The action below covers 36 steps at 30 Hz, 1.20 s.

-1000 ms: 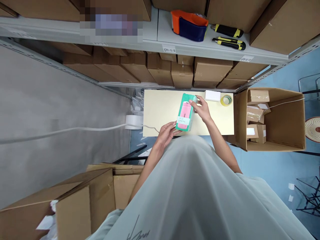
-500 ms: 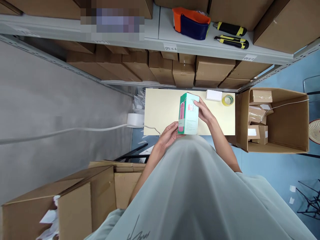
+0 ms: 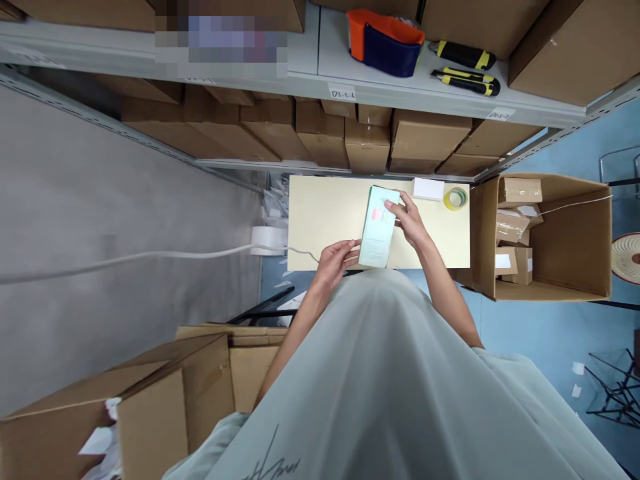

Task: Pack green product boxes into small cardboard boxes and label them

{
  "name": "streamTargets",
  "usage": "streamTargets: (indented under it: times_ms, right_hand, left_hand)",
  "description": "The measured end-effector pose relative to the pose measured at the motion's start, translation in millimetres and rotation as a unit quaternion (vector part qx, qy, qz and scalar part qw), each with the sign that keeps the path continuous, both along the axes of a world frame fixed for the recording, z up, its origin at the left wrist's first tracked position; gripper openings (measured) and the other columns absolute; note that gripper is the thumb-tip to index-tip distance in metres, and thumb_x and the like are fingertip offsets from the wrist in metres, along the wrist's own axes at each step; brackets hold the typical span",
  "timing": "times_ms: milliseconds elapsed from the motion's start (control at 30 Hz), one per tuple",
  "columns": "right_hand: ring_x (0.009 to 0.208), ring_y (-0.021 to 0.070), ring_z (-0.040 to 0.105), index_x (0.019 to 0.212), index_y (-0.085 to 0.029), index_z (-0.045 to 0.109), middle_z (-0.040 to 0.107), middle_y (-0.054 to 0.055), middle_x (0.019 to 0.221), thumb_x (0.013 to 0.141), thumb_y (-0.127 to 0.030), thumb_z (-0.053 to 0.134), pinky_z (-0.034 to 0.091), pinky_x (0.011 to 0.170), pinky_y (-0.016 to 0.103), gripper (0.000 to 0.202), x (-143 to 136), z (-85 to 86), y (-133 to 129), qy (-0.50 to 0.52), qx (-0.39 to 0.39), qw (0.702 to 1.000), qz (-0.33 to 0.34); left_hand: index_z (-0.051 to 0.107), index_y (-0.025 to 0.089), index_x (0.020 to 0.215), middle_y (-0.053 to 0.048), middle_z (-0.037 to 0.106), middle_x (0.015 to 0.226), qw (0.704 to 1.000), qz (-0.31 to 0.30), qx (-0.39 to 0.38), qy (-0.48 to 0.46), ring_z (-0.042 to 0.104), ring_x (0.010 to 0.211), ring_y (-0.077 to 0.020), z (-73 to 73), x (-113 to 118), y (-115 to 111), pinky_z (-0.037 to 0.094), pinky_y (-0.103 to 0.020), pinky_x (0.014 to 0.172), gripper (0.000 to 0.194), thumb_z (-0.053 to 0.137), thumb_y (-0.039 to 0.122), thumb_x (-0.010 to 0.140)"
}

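Tabletop below carton in right hand (tape, white block nearby).

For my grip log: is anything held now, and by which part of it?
The box, by its upper right edge, in the right hand. The left hand is at its lower left edge; whether it grips is unclear.

The right hand grips a pale green box near its upper end, thumb on the printed face, while the left hand has its fingertips at the lower left edge. Beyond, a white box and a tape roll sit side by side on the cream tabletop.
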State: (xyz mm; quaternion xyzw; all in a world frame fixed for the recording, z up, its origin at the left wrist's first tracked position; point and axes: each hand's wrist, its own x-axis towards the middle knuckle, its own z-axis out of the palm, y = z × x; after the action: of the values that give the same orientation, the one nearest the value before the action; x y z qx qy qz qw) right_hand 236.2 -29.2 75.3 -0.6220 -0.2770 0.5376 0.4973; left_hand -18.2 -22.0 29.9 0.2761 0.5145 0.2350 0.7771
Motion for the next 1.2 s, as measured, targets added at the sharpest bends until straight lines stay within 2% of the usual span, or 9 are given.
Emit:
streamTargets:
  times_ms: [233, 500, 600, 733, 867, 967, 1033, 1100, 1200]
  right_hand:
    - [0.109, 0.028, 0.076, 0.127, -0.034, 0.059, 0.079, 0.004, 0.113, 0.079, -0.082, 0.084, 0.067, 0.088, 0.043, 0.072, -6.5, 1.6, 2.8, -0.006, -0.006, 1.0, -0.003]
    - [0.105, 0.027, 0.075, 0.13, -0.035, 0.059, 0.078, 0.005, 0.114, 0.079, -0.084, 0.082, 0.067, 0.087, 0.042, 0.074, -7.9, -6.3, 6.2, -0.029, -0.002, 1.0, -0.001]
    - [0.102, 0.0249, 0.074, 0.13, -0.034, 0.062, 0.077, 0.004, 0.112, 0.078, -0.083, 0.084, 0.067, 0.086, 0.04, 0.075, -8.2, -11.8, 7.7, -0.035, 0.01, 0.999, -0.017]
    - [0.102, 0.024, 0.074, 0.128, -0.033, 0.064, 0.077, 0.003, 0.111, 0.077, -0.083, 0.087, 0.067, 0.084, 0.038, 0.074, -9.1, -18.0, 11.3, -0.042, 0.028, 0.998, -0.042]
    - [0.111, 0.0265, 0.074, 0.127, -0.031, 0.066, 0.078, 0.005, 0.118, 0.078, -0.082, 0.088, 0.069, 0.088, 0.04, 0.074, -10.0, -19.7, 14.7, -0.062, 0.036, 0.996, -0.044]
    - [0.117, 0.0276, 0.073, 0.127, -0.03, 0.068, 0.078, 0.006, 0.121, 0.078, -0.082, 0.088, 0.069, 0.092, 0.041, 0.074, -10.2, -19.2, 16.0, -0.093, 0.046, 0.993, -0.047]
    - [0.12, 0.0277, 0.072, 0.127, -0.029, 0.069, 0.077, 0.007, 0.124, 0.08, -0.083, 0.087, 0.069, 0.093, 0.04, 0.074, -8.8, -18.2, 15.8, -0.106, 0.051, 0.992, -0.044]
    - [0.121, 0.0276, 0.072, 0.128, -0.028, 0.07, 0.077, 0.008, 0.127, 0.084, -0.085, 0.081, 0.069, 0.093, 0.039, 0.072, -5.5, -16.5, 14.5, -0.101, 0.05, 0.993, -0.033]
    - [0.123, 0.0272, 0.072, 0.133, -0.03, 0.07, 0.077, 0.007, 0.129, 0.091, -0.085, 0.074, 0.069, 0.097, 0.041, 0.069, 1.3, -12.2, 10.4, -0.062, 0.047, 0.997, -0.007]
  left_hand:
    - [0.077, 0.017, 0.093, -0.018, 0.085, 0.128, 0.999, -0.019, -0.017, -0.028, 0.086, 0.106, -0.0296, -1.3, -7.0, 4.3, 0.069, -0.037, 0.088, 0.055, 0.103, 0.061, 0.073]
    - [0.083, 0.017, 0.101, -0.016, 0.088, 0.116, 0.999, -0.034, -0.013, -0.034, 0.085, 0.108, -0.0295, -4.5, -10.6, 10.1, 0.067, -0.035, 0.089, 0.054, 0.104, 0.055, 0.069]
    - [0.084, 0.018, 0.102, -0.013, 0.088, 0.116, 1.0, -0.027, 0.0, -0.016, 0.084, 0.114, -0.0305, -4.4, -10.1, 9.4, 0.067, -0.038, 0.095, 0.051, 0.101, 0.053, 0.069]
    - [0.082, 0.019, 0.094, -0.012, 0.087, 0.111, 1.0, -0.008, 0.024, -0.008, 0.081, 0.118, -0.0315, -1.5, -8.5, 6.0, 0.065, -0.044, 0.104, 0.056, 0.103, 0.063, 0.066]
    - [0.073, 0.02, 0.084, -0.01, 0.085, 0.106, 0.999, -0.01, 0.034, -0.042, 0.081, 0.113, -0.0292, 2.2, -8.2, 4.3, 0.067, -0.045, 0.103, 0.06, 0.102, 0.07, 0.067]
    - [0.077, 0.022, 0.108, -0.008, 0.084, 0.117, 0.997, -0.033, 0.039, -0.064, 0.08, 0.115, -0.0267, 2.0, -9.1, 3.3, 0.067, -0.04, 0.1, 0.061, 0.104, 0.062, 0.071]
    - [0.075, 0.025, 0.126, -0.009, 0.083, 0.128, 0.996, -0.049, 0.041, -0.065, 0.08, 0.118, -0.027, -0.2, -10.6, 1.9, 0.067, -0.039, 0.1, 0.07, 0.106, 0.056, 0.071]
    - [0.073, 0.025, 0.132, -0.01, 0.083, 0.131, 0.996, -0.054, 0.035, -0.068, 0.08, 0.121, -0.0288, -3.2, -13.0, 0.3, 0.067, -0.042, 0.104, 0.074, 0.106, 0.053, 0.072]
    - [0.071, 0.024, 0.133, -0.011, 0.083, 0.127, 0.993, -0.045, 0.002, -0.109, 0.08, 0.123, -0.0319, -6.0, -17.6, -2.3, 0.066, -0.052, 0.111, 0.069, 0.102, 0.052, 0.078]
